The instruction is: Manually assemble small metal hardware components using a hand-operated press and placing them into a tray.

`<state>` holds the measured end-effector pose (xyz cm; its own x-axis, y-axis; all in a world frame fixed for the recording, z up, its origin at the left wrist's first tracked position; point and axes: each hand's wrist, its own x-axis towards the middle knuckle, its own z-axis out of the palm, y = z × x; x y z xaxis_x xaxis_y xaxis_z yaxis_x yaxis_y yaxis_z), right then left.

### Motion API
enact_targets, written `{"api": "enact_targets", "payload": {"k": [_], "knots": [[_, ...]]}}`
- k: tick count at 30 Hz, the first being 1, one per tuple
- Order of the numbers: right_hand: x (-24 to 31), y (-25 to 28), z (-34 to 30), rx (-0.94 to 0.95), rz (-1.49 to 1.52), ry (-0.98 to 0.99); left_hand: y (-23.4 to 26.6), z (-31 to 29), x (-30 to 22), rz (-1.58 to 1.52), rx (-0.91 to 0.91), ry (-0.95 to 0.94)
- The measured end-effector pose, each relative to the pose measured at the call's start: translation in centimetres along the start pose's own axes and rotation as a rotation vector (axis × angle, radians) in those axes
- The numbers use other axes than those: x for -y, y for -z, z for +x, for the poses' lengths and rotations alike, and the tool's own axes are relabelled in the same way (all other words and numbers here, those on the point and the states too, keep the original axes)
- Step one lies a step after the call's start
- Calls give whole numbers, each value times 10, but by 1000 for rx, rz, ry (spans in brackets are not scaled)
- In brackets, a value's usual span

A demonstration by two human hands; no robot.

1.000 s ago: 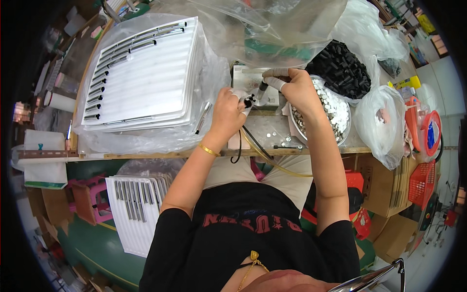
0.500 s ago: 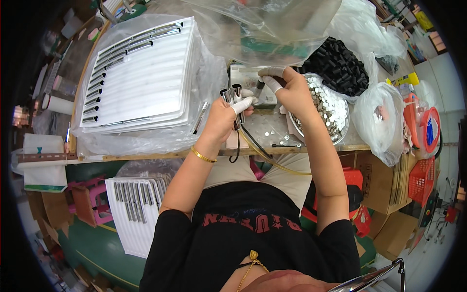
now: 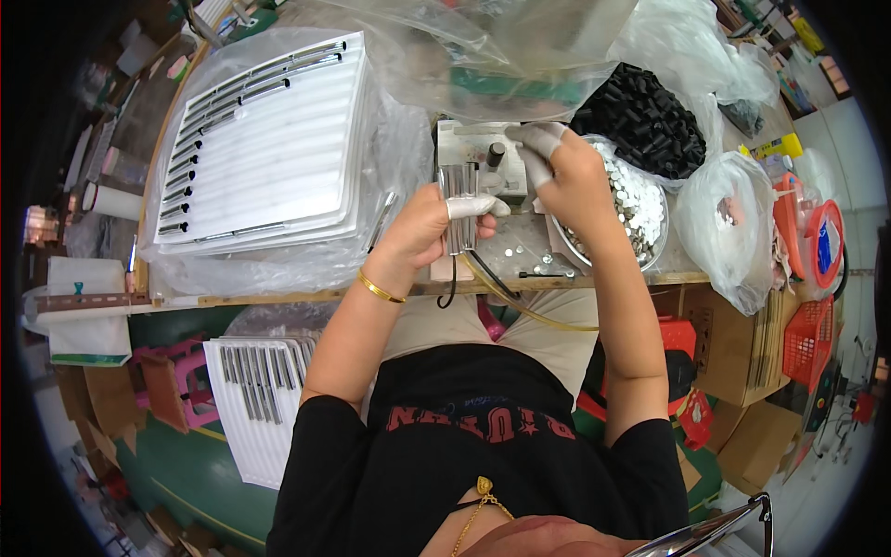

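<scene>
My left hand (image 3: pixel 434 221), with white covers on its fingertips, is closed around a few shiny chrome tubes (image 3: pixel 455 184) held roughly upright. A black cord and a yellowish hose hang below it. Just right of the tubes, a short black cylinder (image 3: pixel 496 154) stands at a grey block-like fixture (image 3: pixel 510 188). My right hand (image 3: pixel 562 169), also with white fingertip covers, is beside that cylinder. Its thumb and fingers are apart, with nothing visible between them. Close to its wrist is a bowl (image 3: pixel 661 243) of small silvery discs (image 3: pixel 640 209).
Black sleeves (image 3: pixel 640 121) lie heaped behind the bowl. At left, white ridged trays (image 3: pixel 278 139) carry chrome tubes with black ends. Clear plastic bags (image 3: pixel 724 232) hang at the right edge. Small loose bits (image 3: pixel 548 265) lie near the front edge. Another tray (image 3: pixel 246 436) stands below.
The tubes in my left hand have turned, now showing their sides rather than dark ends. My right hand has moved slightly right, away from the black cylinder, which now stands straighter.
</scene>
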<state>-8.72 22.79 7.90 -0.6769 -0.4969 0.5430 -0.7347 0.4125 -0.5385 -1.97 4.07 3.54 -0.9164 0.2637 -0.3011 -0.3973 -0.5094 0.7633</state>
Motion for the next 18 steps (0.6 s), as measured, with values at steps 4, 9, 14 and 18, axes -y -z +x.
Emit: {"api": "enact_targets", "payload": {"k": [4,9,14,18], "knots": [[14,-4,-14,112,-197,468,4,-5,-2,-69,250,137],[-1,-2,-22,-64,-276,576,-12,-25,-10,-196,246,160],[-16,-28,-24,-397,659,-421,15,3,13,1111,-499,-441],[-14,-41,-16,-373,852,-572,8,23,25,1518,-567,-763]]}}
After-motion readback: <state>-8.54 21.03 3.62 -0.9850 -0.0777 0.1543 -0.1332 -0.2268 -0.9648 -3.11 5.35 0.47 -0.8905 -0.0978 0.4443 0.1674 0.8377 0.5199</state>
